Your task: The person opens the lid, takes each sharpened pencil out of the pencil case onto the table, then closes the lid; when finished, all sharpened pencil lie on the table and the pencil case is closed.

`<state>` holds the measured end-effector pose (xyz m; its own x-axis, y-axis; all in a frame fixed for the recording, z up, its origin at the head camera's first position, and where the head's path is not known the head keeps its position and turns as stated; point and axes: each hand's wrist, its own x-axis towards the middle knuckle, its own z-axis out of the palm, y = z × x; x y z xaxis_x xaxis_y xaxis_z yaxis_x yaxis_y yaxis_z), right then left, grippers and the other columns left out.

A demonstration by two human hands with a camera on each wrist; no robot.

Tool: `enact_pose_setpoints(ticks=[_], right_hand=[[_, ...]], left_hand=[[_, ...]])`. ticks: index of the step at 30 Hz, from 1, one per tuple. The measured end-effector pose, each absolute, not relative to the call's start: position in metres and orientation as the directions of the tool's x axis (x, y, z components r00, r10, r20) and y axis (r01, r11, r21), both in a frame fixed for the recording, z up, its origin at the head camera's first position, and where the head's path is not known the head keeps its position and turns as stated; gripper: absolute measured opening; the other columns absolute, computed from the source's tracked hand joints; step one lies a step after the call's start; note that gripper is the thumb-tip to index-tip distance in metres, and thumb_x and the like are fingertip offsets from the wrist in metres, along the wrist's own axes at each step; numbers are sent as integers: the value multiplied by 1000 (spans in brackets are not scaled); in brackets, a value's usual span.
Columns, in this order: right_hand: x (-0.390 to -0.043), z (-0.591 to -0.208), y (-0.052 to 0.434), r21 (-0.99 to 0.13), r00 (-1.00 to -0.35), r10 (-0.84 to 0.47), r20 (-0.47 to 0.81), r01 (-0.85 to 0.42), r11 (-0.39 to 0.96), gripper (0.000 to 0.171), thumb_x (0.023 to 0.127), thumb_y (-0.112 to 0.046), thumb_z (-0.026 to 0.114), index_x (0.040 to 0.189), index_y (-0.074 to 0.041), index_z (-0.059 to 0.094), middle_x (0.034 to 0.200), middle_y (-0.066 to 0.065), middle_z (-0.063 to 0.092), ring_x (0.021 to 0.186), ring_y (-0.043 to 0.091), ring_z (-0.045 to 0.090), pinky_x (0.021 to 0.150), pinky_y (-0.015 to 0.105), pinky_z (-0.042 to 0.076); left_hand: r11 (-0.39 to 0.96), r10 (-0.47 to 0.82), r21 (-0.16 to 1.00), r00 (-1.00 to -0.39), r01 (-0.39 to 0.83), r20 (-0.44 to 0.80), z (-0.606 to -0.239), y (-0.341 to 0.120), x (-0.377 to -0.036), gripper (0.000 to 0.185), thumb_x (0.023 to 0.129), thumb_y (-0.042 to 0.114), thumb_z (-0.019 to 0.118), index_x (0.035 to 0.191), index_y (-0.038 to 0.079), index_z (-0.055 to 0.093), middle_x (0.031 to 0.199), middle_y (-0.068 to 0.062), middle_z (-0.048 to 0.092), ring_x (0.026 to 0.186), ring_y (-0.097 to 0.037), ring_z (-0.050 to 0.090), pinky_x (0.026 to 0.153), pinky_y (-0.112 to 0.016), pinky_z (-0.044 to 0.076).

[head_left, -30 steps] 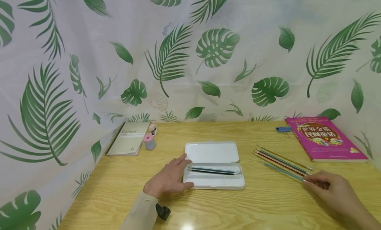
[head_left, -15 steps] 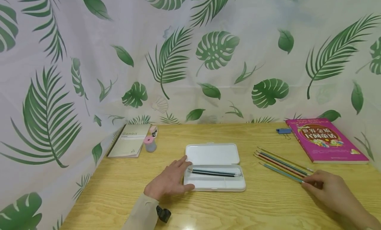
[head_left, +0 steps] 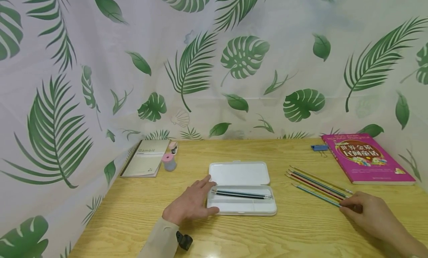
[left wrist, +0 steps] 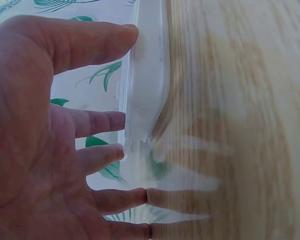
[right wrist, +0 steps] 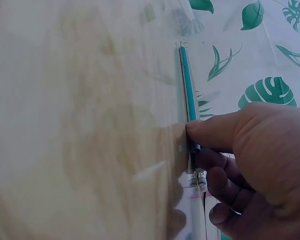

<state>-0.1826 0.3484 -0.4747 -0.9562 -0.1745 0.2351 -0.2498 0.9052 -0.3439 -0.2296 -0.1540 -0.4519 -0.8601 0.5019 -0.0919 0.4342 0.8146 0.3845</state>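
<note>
An open white pencil case (head_left: 239, 173) lies mid-table with dark pencils (head_left: 240, 193) in its tray. My left hand (head_left: 204, 198) rests flat on the table against the case's left end. Its fingers are straight, and the thumb (left wrist: 115, 37) touches the case wall (left wrist: 147, 85). To the right, several colored pencils (head_left: 317, 183) lie in a slanted row. My right hand (head_left: 344, 206) pinches the near end of the teal pencil (head_left: 315, 195), the one closest to me. In the right wrist view the thumb (right wrist: 210, 132) presses on that teal pencil (right wrist: 189, 90).
A pink book (head_left: 366, 157) and a blue binder clip (head_left: 318, 147) sit at the back right. A notebook (head_left: 145, 159), a small pink-topped roll (head_left: 168, 161) and a small pink object (head_left: 172, 146) sit at the back left. A leaf-print curtain (head_left: 214, 65) closes off the table's back and sides.
</note>
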Motion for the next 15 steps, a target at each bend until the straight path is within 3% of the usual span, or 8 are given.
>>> enact_pose_setpoints(ticks=[10,15], right_hand=[[-180,-472,344,-389,-948,-150,281,-255,885,6,83,-18,81,86,-15,77,72,-11,54,62,1,40,52,24,37],[-183,-462,333,-393,-906,-198,375,-349,851,6,82,-16,83,84,-18,77,70,-15,51,62,0,40,51,22,36]], left_hand=[[814,504,383,-859,436,-93,-452,-153,-230,79,89,50,69,152,13,39,164,-11,21,144,-41,28,112,-61,30],[811,510,379,-856,445,-88,-452,-154,-230,79,89,50,69,152,12,39,164,-12,21,144,-41,29,114,-56,30]])
